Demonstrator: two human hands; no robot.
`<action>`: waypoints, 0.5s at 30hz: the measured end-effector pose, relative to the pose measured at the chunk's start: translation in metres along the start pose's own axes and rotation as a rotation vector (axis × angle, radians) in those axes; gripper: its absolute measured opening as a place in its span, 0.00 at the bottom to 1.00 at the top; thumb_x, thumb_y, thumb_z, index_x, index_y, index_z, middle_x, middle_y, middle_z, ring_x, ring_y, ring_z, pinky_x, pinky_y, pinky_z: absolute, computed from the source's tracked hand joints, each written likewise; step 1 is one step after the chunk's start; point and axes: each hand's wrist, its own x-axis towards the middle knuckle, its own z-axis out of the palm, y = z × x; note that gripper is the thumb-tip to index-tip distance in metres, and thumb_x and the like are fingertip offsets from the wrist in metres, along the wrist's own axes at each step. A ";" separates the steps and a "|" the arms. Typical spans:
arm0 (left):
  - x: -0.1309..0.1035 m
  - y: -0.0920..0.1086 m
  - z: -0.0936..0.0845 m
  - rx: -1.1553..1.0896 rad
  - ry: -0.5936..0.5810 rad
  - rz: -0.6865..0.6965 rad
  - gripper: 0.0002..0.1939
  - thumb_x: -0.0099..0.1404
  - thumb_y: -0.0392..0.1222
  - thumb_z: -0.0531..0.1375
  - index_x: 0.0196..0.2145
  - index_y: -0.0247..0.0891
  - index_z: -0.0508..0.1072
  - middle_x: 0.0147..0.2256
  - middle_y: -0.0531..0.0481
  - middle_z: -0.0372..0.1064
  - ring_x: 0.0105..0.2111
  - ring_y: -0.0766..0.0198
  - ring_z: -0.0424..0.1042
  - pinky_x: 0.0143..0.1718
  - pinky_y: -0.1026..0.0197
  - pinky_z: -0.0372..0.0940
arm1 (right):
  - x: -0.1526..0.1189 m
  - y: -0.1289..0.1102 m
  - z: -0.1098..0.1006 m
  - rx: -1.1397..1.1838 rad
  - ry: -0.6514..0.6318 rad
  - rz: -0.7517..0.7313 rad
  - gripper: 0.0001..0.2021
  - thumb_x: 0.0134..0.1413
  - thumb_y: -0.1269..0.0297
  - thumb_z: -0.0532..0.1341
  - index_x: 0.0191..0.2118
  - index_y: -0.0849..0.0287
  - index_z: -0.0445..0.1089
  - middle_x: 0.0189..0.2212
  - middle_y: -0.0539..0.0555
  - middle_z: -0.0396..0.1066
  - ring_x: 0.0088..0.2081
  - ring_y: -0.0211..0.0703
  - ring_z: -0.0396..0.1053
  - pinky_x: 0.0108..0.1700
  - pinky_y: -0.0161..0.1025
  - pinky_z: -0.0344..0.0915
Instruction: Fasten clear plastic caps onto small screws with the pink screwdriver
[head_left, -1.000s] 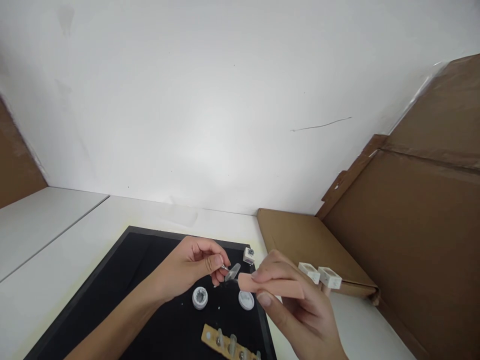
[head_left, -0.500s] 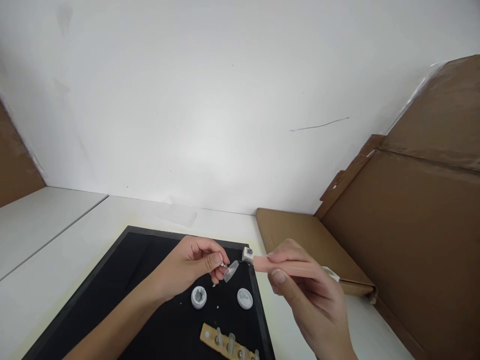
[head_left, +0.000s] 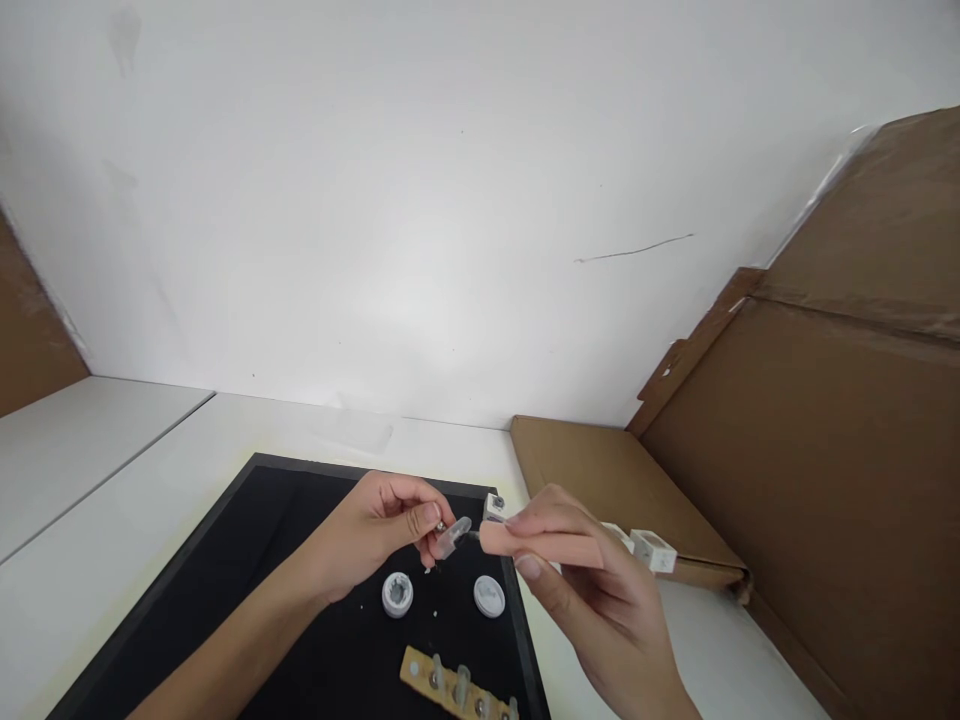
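My left hand point(head_left: 394, 525) pinches the small metal stub at the base of a clear false nail tip point(head_left: 453, 538) and holds it above the black mat point(head_left: 300, 540). In my right hand point(head_left: 592, 590) is a pink flat-handled tool point(head_left: 544, 546), gripped between thumb and fingers. A thin dark end of the tool points left and meets or nearly meets the nail tip; contact is hard to make out. Below my left hand stands an open white jar point(head_left: 397, 595) with whitish-grey stuff inside. Its likely lid, a round white cap point(head_left: 490, 597), lies to the right.
A tan strip point(head_left: 420, 675) at the front carries several clear nail tips on metal studs. One small white box point(head_left: 494, 506) stands at the mat's back corner, another white box point(head_left: 653, 551) behind my right hand. A flat cardboard box point(head_left: 600, 480) lies at the back right.
My right hand has moved left and slightly down with the pink tool, closer to the nail tip. The nail tip has turned a little in my left fingers. White boxes behind my right hand show more.
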 end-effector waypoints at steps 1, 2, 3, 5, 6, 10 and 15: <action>0.000 -0.001 -0.001 -0.002 -0.002 0.001 0.17 0.55 0.53 0.66 0.24 0.33 0.76 0.20 0.53 0.69 0.20 0.70 0.65 0.26 0.65 0.61 | 0.000 0.000 -0.001 -0.006 0.009 0.004 0.10 0.60 0.73 0.59 0.39 0.48 0.72 0.34 0.49 0.74 0.34 0.40 0.67 0.34 0.39 0.66; -0.001 -0.001 -0.002 -0.003 -0.006 0.002 0.17 0.55 0.52 0.66 0.24 0.33 0.76 0.20 0.52 0.69 0.20 0.70 0.65 0.26 0.65 0.61 | 0.000 0.001 -0.001 -0.010 0.016 0.011 0.10 0.60 0.73 0.59 0.39 0.48 0.72 0.34 0.49 0.74 0.34 0.40 0.67 0.35 0.39 0.66; -0.001 -0.002 -0.003 -0.004 -0.009 0.003 0.17 0.56 0.52 0.66 0.24 0.33 0.76 0.20 0.52 0.69 0.20 0.70 0.65 0.26 0.65 0.61 | -0.001 0.002 -0.002 -0.014 0.023 0.017 0.10 0.60 0.73 0.59 0.39 0.48 0.72 0.34 0.49 0.74 0.34 0.40 0.67 0.35 0.39 0.66; -0.001 -0.004 -0.005 -0.005 -0.007 0.003 0.16 0.56 0.52 0.66 0.25 0.33 0.76 0.21 0.52 0.69 0.21 0.70 0.66 0.26 0.65 0.61 | -0.002 0.003 -0.003 -0.017 0.043 0.020 0.10 0.60 0.72 0.59 0.38 0.47 0.72 0.34 0.49 0.75 0.35 0.40 0.67 0.36 0.39 0.66; 0.000 -0.004 -0.005 -0.007 -0.004 0.003 0.16 0.57 0.51 0.65 0.25 0.33 0.76 0.21 0.52 0.69 0.21 0.69 0.66 0.26 0.65 0.61 | -0.002 0.004 -0.003 -0.014 0.055 0.020 0.10 0.60 0.72 0.59 0.38 0.47 0.72 0.34 0.49 0.75 0.36 0.41 0.67 0.36 0.39 0.66; 0.002 -0.006 -0.007 -0.019 0.025 -0.012 0.16 0.56 0.52 0.66 0.25 0.33 0.77 0.21 0.52 0.69 0.22 0.69 0.66 0.26 0.66 0.61 | -0.003 0.002 -0.002 0.027 0.081 0.010 0.09 0.61 0.69 0.59 0.38 0.47 0.73 0.33 0.49 0.75 0.33 0.40 0.67 0.34 0.39 0.66; 0.004 -0.003 -0.003 -0.003 0.049 -0.039 0.19 0.52 0.55 0.68 0.24 0.33 0.76 0.20 0.52 0.68 0.21 0.70 0.66 0.25 0.66 0.61 | -0.001 -0.003 0.002 0.080 -0.005 0.062 0.08 0.58 0.68 0.61 0.41 0.47 0.74 0.30 0.49 0.74 0.29 0.39 0.67 0.29 0.36 0.66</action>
